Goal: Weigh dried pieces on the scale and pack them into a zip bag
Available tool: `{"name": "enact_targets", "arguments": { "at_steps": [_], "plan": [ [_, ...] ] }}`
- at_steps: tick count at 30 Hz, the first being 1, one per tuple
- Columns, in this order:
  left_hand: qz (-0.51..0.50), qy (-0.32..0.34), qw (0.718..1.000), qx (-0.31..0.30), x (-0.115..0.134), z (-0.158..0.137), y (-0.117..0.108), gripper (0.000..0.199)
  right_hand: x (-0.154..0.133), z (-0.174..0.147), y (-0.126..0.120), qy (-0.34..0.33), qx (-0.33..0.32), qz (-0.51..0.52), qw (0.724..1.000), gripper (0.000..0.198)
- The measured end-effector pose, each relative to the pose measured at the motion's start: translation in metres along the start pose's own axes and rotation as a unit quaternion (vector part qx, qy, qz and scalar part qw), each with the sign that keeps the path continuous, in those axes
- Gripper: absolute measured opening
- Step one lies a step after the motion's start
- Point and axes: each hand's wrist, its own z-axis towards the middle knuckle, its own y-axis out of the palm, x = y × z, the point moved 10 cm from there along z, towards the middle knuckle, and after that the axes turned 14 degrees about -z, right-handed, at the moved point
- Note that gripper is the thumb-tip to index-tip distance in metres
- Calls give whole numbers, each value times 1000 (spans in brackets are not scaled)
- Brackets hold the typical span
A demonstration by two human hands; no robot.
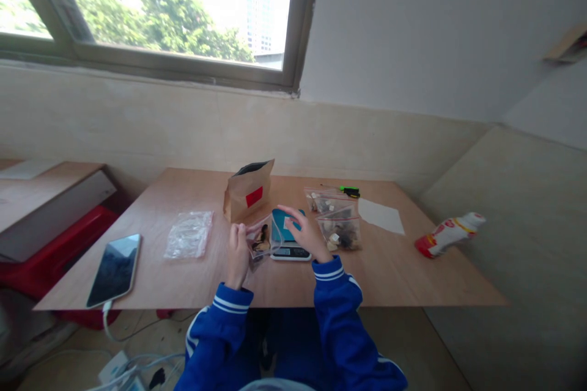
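Note:
My left hand (237, 252) grips the edge of a clear zip bag (261, 246) with dark and tan dried pieces inside. Over the small kitchen scale (290, 252), with its teal top and lit display, reaches my right hand (306, 233), fingers apart and holding nothing I can see. The bag's right side overlaps the scale's left edge. Just behind stands a brown paper pouch (243, 191) with a red label, its top open. To the right of the scale lie filled zip bags (340, 229) with dark and pale pieces.
On the left are a stack of clear plastic bags (189, 235) and a charging phone (114, 270). Scissors (351, 192) with green and black handles and white paper (381, 216) lie at the back right. A red-and-white bottle (448, 235) stands near the right edge.

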Motion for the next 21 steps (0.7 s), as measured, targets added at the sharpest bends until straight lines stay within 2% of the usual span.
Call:
{"name": "enact_targets", "arguments": {
  "at_steps": [4,7,11,16,18,21],
  "plan": [
    [-65,-88,992,-61,-3,-2,16,42,2,-13,13,6,-53,44,998,43],
    [-108,-117,985,-70,0,-5,23,41,-1,-19,12,29,-37,68,997,31],
    [-170,-179,965,-93,-2,-13,31,42,2,-24,-11,74,101,73,989,26],
    [-210,-206,944,-146,-3,-16,37,50,21,-46,-41,149,288,96,941,32],
    [-192,-199,947,-161,-5,-17,38,49,29,-55,-45,175,329,112,921,35],
    [-153,-158,962,-160,-6,-16,37,37,37,-64,-45,199,347,133,907,37]
  ]
}}
